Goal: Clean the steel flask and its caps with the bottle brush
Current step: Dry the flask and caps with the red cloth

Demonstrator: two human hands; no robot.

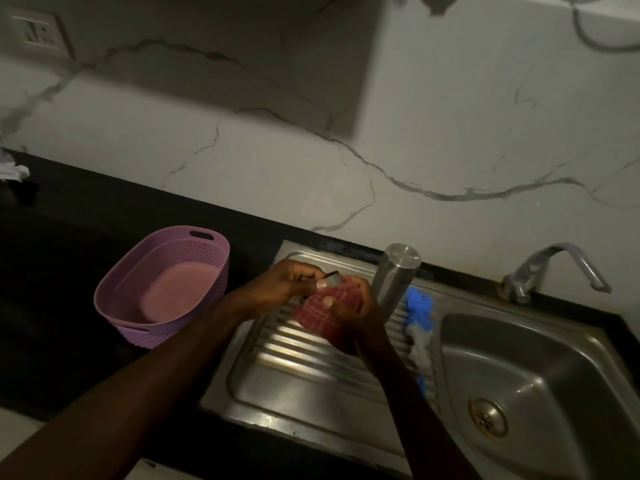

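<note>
Left hand [291, 284] pinching a cap [333, 279], right hand [353, 306] gripping a red cloth [318, 315] round it, just beside the flask [396, 278]; brush [419, 317] behind.

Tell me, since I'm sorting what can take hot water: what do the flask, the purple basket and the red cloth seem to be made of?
The flask looks like brushed stainless steel: grey, with a soft sheen and a flat metallic end. The purple basket appears to be moulded plastic: matt, with perforated walls and cut-out handles. The red cloth held by the right hand seems a woven fabric with a faint check; the fibre cannot be told.
</note>
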